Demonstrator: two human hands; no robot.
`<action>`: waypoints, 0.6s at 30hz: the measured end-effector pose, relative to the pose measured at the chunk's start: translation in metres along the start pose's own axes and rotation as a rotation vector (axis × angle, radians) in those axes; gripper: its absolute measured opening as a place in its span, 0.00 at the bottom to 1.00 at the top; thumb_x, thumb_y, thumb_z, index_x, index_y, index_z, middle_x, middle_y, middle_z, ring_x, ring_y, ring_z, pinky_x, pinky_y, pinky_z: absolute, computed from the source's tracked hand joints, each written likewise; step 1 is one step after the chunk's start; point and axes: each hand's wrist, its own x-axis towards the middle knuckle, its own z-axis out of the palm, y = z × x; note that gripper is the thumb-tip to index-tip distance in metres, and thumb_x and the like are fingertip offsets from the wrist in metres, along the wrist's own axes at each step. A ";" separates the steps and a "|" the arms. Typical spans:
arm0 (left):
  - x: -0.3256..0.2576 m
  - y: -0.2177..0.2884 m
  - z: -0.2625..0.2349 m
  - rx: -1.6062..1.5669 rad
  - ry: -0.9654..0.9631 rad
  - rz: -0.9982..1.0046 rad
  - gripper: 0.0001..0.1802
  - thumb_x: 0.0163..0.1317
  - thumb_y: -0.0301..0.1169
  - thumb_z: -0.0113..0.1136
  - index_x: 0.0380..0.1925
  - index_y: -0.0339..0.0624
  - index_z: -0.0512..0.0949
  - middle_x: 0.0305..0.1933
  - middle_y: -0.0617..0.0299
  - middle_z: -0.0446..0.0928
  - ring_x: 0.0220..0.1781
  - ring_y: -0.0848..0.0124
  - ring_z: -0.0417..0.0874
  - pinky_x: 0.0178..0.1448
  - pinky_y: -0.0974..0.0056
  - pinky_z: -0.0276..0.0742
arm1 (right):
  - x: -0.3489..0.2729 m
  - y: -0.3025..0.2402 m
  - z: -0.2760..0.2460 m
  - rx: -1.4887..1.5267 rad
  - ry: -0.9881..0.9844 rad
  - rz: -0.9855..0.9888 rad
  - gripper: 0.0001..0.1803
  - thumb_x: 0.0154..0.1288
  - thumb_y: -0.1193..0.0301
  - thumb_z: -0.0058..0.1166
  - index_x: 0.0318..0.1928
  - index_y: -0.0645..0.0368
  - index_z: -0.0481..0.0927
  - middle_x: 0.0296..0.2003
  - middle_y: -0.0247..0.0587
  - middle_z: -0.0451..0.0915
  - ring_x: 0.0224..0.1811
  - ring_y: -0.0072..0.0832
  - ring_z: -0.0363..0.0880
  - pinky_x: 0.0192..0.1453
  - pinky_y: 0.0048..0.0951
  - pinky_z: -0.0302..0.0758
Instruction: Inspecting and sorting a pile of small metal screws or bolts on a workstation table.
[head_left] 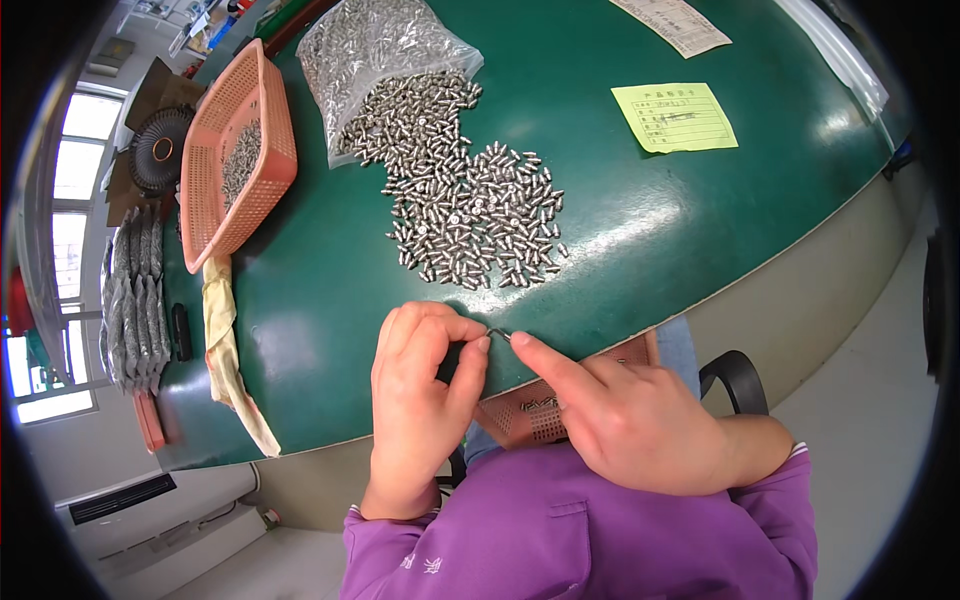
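My left hand (425,385) is closed, thumb and index fingertip pinched on a small, thin metal piece (497,333). My right hand (640,425) comes in from the right with its index finger stretched to the other end of that piece. Its remaining fingers are curled in, the thumb is hidden, and what they hold does not show. Just beyond both hands, a heap of small silvery metal fittings (480,215) lies on the green tabletop (330,330). The heap spills from a clear plastic bag (350,50) filled with the same fittings.
A pink plastic basket (275,165) with small parts stands at the left, near a cream cloth strip (225,345). A yellow paper card (675,117) lies at right. Below the table edge sits another pink basket (510,425). Packed bags (135,300) stand far left.
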 end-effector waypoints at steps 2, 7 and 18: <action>0.000 0.000 -0.001 -0.003 0.003 0.004 0.09 0.53 0.18 0.69 0.32 0.39 0.80 0.37 0.57 0.78 0.41 0.56 0.78 0.45 0.56 0.75 | 0.001 -0.004 -0.003 -0.014 -0.002 0.001 0.38 0.59 0.74 0.59 0.73 0.60 0.71 0.25 0.38 0.73 0.17 0.29 0.76 0.20 0.32 0.76; -0.001 -0.002 -0.001 -0.015 0.010 0.000 0.09 0.53 0.18 0.69 0.31 0.39 0.80 0.37 0.56 0.78 0.40 0.57 0.78 0.45 0.56 0.75 | 0.005 -0.008 -0.009 0.051 -0.107 0.073 0.36 0.58 0.81 0.57 0.70 0.63 0.73 0.38 0.42 0.81 0.31 0.32 0.81 0.33 0.32 0.81; 0.002 0.000 -0.001 0.003 0.001 0.020 0.08 0.53 0.18 0.69 0.31 0.39 0.79 0.37 0.56 0.79 0.40 0.56 0.78 0.45 0.56 0.75 | 0.011 -0.008 -0.014 0.040 -0.118 0.025 0.34 0.66 0.72 0.56 0.73 0.64 0.69 0.24 0.45 0.76 0.19 0.36 0.79 0.20 0.38 0.75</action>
